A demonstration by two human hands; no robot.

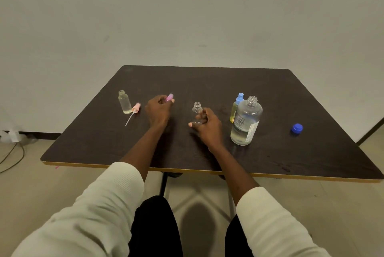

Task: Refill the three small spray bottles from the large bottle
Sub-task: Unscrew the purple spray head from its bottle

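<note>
Head view shows me the dark tabletop (207,82) filling the middle of the frame, with both hands working near its center. My right hand (207,125) grips the lower part of an empty small bottle (197,109), which stands upright with the open neck pointing up. I judge it is held like this so it does not tip when the liquid comes. My left hand (159,109) pinches a pink spray head (170,97) between its fingertips, up and left of that bottle; it seems lifted off so the neck is free for filling.

At the left of the frame stands another small bottle (124,102), upright, uncapped and with clear liquid inside, so I think this one is filled but not yet closed. Its pink sprayer (134,111) lies flat just beside it, the thin tube pointing toward the lower left.

Right of center stands the large bottle (246,121), upright, mouth open to the top, only partly full. Its blue cap (297,128) lies well apart at the right, out of the way of pouring. Behind the large bottle, touching or nearly touching, I see a yellowish bottle with blue sprayer (236,109), upright and closed.
</note>
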